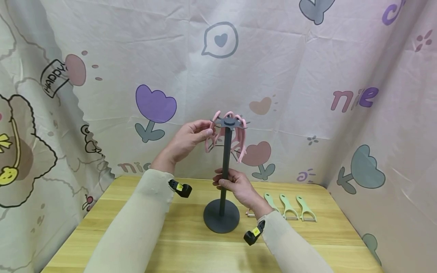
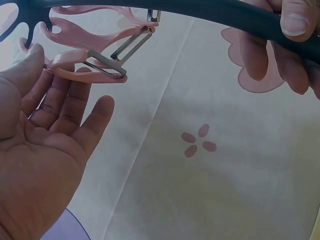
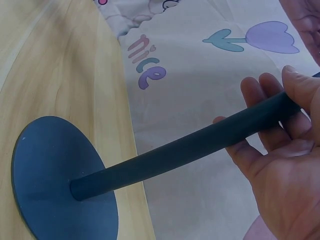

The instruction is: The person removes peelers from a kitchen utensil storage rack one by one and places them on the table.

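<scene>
**My left grip [image 1: 187, 141] pinches a pink peeler [image 2: 107, 78] at the top of the stand**

The peeler is on the left side of the dark hook ring [image 1: 229, 122], and my thumb and fingers close on its handle while my little finger sticks out clear. More pink peelers [image 1: 242, 140] hang around the same ring. My right grip [image 1: 240, 186] curls round the pole [image 1: 225, 155] below them. The round base [image 1: 221, 218] sits on the wooden counter [image 1: 191, 242]. To the right lie three green peelers [image 1: 286, 204] in a row, handles pointing away from me, the nearest to my wrist partly hidden. Patterned cloth [image 1: 290, 76] hangs behind everything.
</scene>
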The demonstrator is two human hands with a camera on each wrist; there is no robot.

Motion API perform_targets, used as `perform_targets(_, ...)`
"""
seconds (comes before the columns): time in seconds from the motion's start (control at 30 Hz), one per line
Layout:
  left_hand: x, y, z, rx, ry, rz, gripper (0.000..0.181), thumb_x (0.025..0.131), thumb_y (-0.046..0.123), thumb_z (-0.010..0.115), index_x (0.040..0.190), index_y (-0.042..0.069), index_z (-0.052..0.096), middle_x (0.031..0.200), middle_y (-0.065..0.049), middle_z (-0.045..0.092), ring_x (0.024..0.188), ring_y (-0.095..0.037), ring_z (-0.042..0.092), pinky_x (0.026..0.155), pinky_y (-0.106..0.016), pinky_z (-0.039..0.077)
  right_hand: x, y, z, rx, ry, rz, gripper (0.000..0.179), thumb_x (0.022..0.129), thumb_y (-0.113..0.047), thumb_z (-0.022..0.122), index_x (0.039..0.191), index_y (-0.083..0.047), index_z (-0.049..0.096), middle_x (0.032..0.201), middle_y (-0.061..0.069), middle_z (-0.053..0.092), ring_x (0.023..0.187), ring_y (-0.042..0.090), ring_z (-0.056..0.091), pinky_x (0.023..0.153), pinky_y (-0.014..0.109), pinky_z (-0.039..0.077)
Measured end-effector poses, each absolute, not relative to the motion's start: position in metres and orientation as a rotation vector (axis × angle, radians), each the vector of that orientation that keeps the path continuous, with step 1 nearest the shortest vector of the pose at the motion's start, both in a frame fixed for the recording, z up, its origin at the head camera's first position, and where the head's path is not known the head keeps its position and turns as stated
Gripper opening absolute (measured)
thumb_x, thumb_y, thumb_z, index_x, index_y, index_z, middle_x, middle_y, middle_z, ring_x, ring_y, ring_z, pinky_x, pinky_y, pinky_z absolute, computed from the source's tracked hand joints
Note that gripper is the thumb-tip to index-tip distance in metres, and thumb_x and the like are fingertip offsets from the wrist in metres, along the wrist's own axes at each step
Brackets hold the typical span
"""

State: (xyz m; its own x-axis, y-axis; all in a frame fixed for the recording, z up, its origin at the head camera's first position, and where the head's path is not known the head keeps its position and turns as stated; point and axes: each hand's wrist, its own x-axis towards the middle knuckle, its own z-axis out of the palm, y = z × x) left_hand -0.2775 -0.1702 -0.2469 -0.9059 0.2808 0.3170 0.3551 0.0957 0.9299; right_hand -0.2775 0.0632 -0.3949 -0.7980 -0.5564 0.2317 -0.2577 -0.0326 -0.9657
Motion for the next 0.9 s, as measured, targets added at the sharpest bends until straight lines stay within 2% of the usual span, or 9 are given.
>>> perform_targets(0.2, -0.2775, -0.1711, -0.2484, -0.664, -2.250, -1.980, 0.035, 0.108, 0.013, 0.060, 0.141, 0.000, 0.061, 0.136, -0.021, 0.063, 0.123, -0.030, 0.066, 0.122, -0.051, 0.039, -0.2786, 0.0634, -0.3961, -0.873, 2.007, -1.914, 0.035, 0.105, -0.005, 0.063, 0.140, -0.001, 0.060, 0.134, 0.040, 0.060, 0.114, 0.023, 0.072, 0.103, 0.042, 0.059)
perform_targets(0.3, -0.2774, -0.1721, -0.2491, -0.673, -2.248, -1.982, 0.035, 0.109, 0.013, 0.059, 0.141, 0.000, 0.060, 0.137, -0.023, 0.063, 0.120, -0.028, 0.067, 0.122, -0.051, 0.040, -0.2785, 0.0632, -0.3963, -0.873, 2.013, -1.913, 0.036, 0.105, -0.006, 0.063, 0.140, -0.001, 0.061, 0.133, 0.038, 0.061, 0.114, 0.024, 0.072, 0.103, 0.043, 0.059)
perform_targets(0.53, -0.2770, -0.1733, -0.2499, -0.657, -2.257, -1.983, 0.035, 0.109, 0.016, 0.059, 0.141, 0.003, 0.061, 0.129, -0.012, 0.067, 0.114, -0.025, 0.069, 0.121, -0.052, 0.040, -0.2773, 0.0635, -0.3953, -0.869, 2.009, -1.920, 0.035, 0.105, -0.005, 0.063, 0.139, 0.000, 0.061, 0.133, 0.038, 0.061, 0.114, 0.025, 0.072, 0.103, 0.044, 0.059)
perform_targets(0.77, -0.2760, -0.1747, -0.2511, -0.640, -2.240, -2.004, 0.034, 0.109, 0.015, 0.058, 0.141, 0.003, 0.062, 0.130, -0.010, 0.066, 0.106, -0.021, 0.070, 0.116, -0.051, 0.045, -0.2758, 0.0641, -0.3945, -0.863, 2.021, -1.910, 0.035, 0.105, -0.006, 0.064, 0.139, -0.002, 0.061, 0.134, 0.040, 0.059, 0.115, 0.026, 0.072, 0.103, 0.044, 0.059)
perform_targets(0.9, -0.2777, -0.1758, -0.2534, -0.643, -2.236, -2.008, 0.035, 0.109, 0.015, 0.059, 0.142, 0.002, 0.061, 0.131, -0.009, 0.066, 0.106, -0.021, 0.070, 0.114, -0.049, 0.047, -0.2758, 0.0643, -0.3944, -0.863, 2.021, -1.912, 0.035, 0.104, -0.007, 0.065, 0.139, -0.003, 0.062, 0.133, 0.037, 0.062, 0.116, 0.028, 0.072, 0.103, 0.045, 0.059)
